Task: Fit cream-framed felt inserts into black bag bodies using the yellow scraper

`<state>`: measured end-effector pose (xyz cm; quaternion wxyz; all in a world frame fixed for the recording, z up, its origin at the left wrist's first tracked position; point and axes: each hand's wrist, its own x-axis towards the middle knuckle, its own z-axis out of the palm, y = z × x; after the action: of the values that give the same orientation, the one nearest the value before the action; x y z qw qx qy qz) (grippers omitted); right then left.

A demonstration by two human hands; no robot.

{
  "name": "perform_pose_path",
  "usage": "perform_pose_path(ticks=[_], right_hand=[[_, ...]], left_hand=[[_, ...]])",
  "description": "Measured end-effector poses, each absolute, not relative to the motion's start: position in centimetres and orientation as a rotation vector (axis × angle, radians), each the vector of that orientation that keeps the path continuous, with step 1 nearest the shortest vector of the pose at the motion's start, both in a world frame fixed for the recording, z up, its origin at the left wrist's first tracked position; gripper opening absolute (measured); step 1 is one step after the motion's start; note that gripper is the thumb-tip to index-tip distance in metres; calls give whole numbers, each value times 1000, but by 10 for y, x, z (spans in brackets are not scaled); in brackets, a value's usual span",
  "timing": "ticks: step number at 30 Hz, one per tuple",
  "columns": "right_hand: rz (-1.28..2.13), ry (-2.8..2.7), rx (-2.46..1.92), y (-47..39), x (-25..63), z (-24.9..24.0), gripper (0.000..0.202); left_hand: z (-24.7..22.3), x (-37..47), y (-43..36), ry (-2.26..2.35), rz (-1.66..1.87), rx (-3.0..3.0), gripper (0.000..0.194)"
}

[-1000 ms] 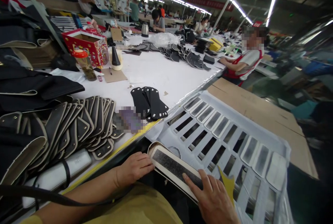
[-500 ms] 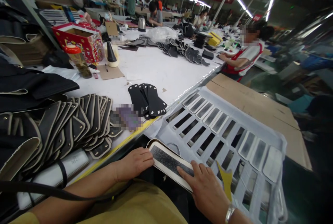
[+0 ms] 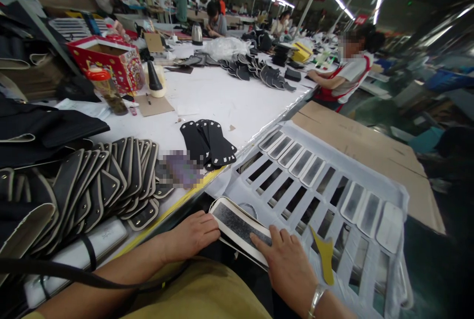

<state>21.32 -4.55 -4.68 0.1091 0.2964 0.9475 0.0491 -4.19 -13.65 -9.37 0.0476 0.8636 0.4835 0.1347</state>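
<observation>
An oblong white-edged panel [image 3: 240,224] with a speckled dark grey strip down its middle lies between my hands, over my lap. My left hand [image 3: 198,232] grips its left end, fingers bent over the edge. My right hand [image 3: 283,255] holds the right end, its index finger laid across the dark strip and the thumb hidden. Beneath the panel's near edge a second pale layer shows. Just right of my right hand, a yellow notched piece [image 3: 324,256] rests on the grey slatted rack [image 3: 292,204].
Similar white-edged panels [image 3: 312,170] lie in rows on the rack. On the white table [image 3: 207,97] sit black straps [image 3: 209,143], a fan of dark piped pieces [image 3: 122,176], a red box [image 3: 99,62] and an orange-lidded bottle [image 3: 105,89]. A co-worker [image 3: 344,74] sits beyond cardboard [image 3: 363,146].
The view has shifted slightly. My right hand has moved a little left and up along the panel, its fingertip still on the dark strip. My left hand keeps its grip.
</observation>
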Motion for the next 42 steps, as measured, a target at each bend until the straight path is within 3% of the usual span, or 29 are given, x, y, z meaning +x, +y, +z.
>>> perform_pose_path(ticks=[4, 10, 14, 16, 21, 23, 28, 34, 42], right_hand=[[221, 2813, 805, -42, 222, -45, 62], [167, 2744, 756, -38, 203, -40, 45], [224, 2766, 757, -41, 210, -44, 52], [259, 2765, 767, -42, 217, -46, 53], [264, 2712, 758, -42, 216, -48, 49], [258, 2717, 757, -41, 214, -48, 49], [234, 2735, 747, -42, 217, -49, 50], [269, 2793, 738, -41, 224, -53, 54], [374, 2931, 680, -41, 230, -63, 56]], left_hand=[[-94, -42, -135, 1478, 357, 2628, 12], [-93, -44, -133, 1490, 403, 2595, 14], [-98, -41, -131, 1483, 462, 2540, 13], [-101, -40, -130, 1505, 578, 2451, 13], [-99, -52, -111, 1934, 1049, 1789, 37], [-95, -60, -96, 2015, 1001, 1720, 36], [-100, -75, -63, 1714, 602, 1734, 23], [-120, -78, -59, 1742, 503, 1672, 35], [-114, -63, -63, 1865, 383, 1947, 27]])
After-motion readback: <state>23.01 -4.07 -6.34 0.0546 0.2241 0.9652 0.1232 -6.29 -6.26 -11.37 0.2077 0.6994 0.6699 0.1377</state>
